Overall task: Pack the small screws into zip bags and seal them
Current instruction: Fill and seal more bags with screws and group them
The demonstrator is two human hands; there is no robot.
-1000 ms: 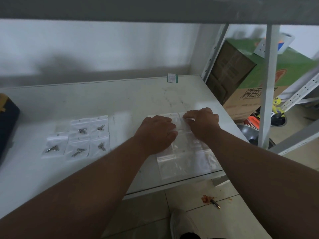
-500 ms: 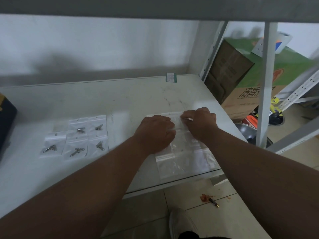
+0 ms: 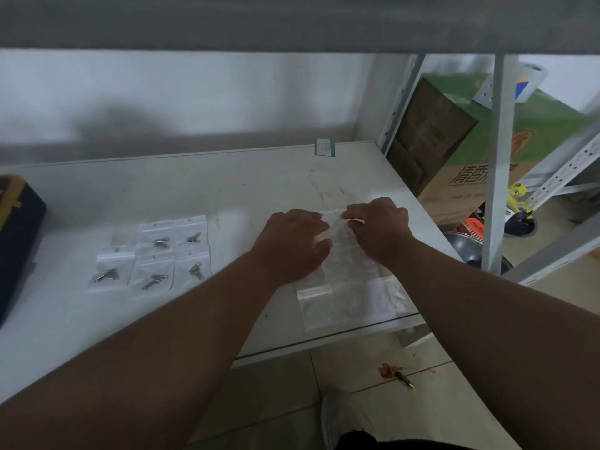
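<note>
A pile of clear empty zip bags (image 3: 352,297) lies on the white shelf top (image 3: 227,196) near its right front edge. My left hand (image 3: 292,245) rests palm down on the pile's left part. My right hand (image 3: 380,228) is beside it, its fingertips pinching the top edge of one bag at the far end of the pile. To the left, several small zip bags with metal screws inside (image 3: 156,258) lie flat in two rows.
A dark case with yellow trim (image 3: 16,241) stands at the left edge. A small green-edged card (image 3: 324,147) lies at the back. Metal shelf uprights (image 3: 496,164) and a green cardboard box (image 3: 461,151) stand to the right. A pen (image 3: 404,380) lies on the floor.
Both hands stay on the bag pile; my right fingers have shifted slightly along the top edge of a bag. The view has moved a little.
</note>
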